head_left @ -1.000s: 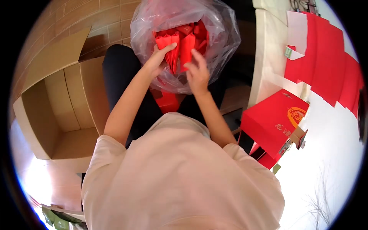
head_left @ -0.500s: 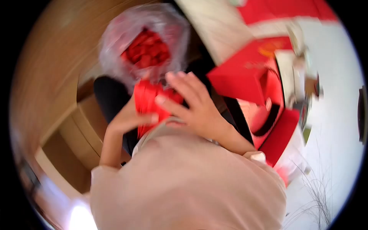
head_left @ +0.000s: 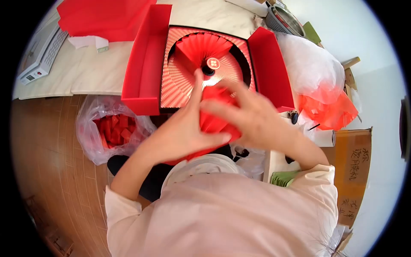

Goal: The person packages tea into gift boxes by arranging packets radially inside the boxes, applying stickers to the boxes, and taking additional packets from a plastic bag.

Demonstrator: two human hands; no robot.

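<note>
A thick stack of red paper envelopes [head_left: 212,124], slightly fanned, is between my hands in front of my chest. My left hand [head_left: 186,128] holds it from the left, thumb across the near side and fingers pointing up. Around its right side curve the fingers of my right hand [head_left: 257,115], somewhat blurred. Just beyond lies an opened red gift box [head_left: 147,64] with its side flaps folded out. Its round, pleated gold-and-red tray [head_left: 177,81] has a dark ring and a central knob [head_left: 212,63]. A fan of red envelopes [head_left: 203,46] sits in the far part of the tray.
A clear plastic bag [head_left: 87,141] of red pieces stands lower left. A white appliance [head_left: 40,53] and red sheet [head_left: 102,21] are on the pale table [head_left: 113,68]. At right are a grey basket [head_left: 282,21], plastic bags [head_left: 314,60] and a cardboard box [head_left: 355,171].
My view has swung right, from the plastic bag to the opened gift box. My hands have carried the envelope stack up to the box's near edge. My right hand's fingers have moved around the stack.
</note>
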